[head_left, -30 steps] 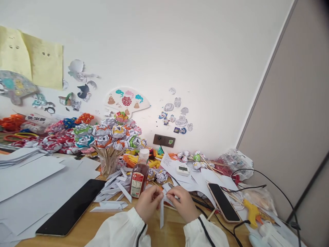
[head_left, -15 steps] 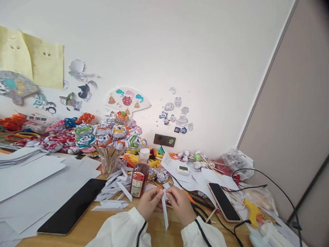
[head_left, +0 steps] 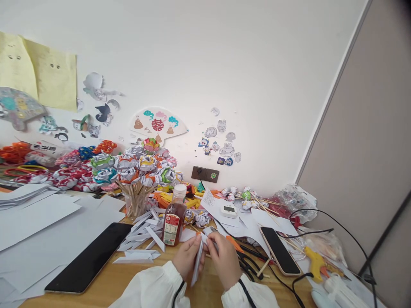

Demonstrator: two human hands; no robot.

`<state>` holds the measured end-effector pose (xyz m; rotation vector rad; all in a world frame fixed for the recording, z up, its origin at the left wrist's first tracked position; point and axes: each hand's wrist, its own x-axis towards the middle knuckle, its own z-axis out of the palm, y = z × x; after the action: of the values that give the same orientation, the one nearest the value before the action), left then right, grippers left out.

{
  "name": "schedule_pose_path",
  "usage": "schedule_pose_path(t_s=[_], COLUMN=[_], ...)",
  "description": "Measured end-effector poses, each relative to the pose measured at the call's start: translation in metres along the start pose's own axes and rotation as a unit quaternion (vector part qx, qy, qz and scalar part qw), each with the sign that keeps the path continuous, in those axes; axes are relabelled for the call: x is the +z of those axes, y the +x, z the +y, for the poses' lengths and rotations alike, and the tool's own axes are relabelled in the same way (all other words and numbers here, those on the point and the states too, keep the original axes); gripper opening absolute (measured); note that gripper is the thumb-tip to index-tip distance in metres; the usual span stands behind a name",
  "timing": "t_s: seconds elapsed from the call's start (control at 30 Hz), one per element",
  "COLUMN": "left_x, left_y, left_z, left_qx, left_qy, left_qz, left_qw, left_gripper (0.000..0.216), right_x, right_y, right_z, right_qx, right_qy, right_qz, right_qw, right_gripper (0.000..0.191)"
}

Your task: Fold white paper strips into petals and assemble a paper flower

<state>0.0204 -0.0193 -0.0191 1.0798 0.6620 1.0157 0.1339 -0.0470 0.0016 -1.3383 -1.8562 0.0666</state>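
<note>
Head view, lower left: a black tablet (head_left: 90,259) lies aslant on the wooden table (head_left: 111,273), beside loose white sheets (head_left: 32,248).
Folded white strips (head_left: 156,238): heaped left of centre, between tablet and bottle.
White-capped bottle (head_left: 171,224): upright, just beyond the left hand.
Left hand (head_left: 187,259): narrowed, thumb and fingers pinching the held paper strip.
Held paper strip (head_left: 196,267): lower centre, between the hands; its long axis runs from the fingertips down and slightly left, its body nearer the left hand.
Right hand (head_left: 224,259): fingertips drawn together at the strip's upper end, which lies to their left; cannot tell whether they grip it.
Smartphone (head_left: 280,251): lower right, well apart from both hands.
Yellow glue gun (head_left: 314,264): farther right, near the smartphone.
</note>
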Motion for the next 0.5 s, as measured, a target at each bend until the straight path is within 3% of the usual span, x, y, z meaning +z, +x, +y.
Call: schedule_pose_path(t_s=[0.17, 0.4, 0.5], left_x=[0.000, 0.002, 0.001], left_y=[0.001, -0.010, -0.011], left_z=[0.007, 0.025, 0.027], left_qx=[0.027, 0.011, 0.016], left_qy=[-0.026, -0.089, -0.096], left_qz=[-0.008, -0.118, -0.132], left_qw=[0.999, 0.989, 0.986], left_gripper=[0.043, 0.035, 0.030], right_x=[-0.007, -0.008, -0.010], right_y=[0.003, 0.005, 0.006], right_z=[-0.003, -0.002, -0.003], right_qx=[0.018, 0.007, -0.004], right_qy=[0.056, 0.099, 0.096], right_qz=[0.022, 0.033, 0.028], right_qw=[0.998, 0.994, 0.995], right_gripper=[0.019, 0.021, 0.022])
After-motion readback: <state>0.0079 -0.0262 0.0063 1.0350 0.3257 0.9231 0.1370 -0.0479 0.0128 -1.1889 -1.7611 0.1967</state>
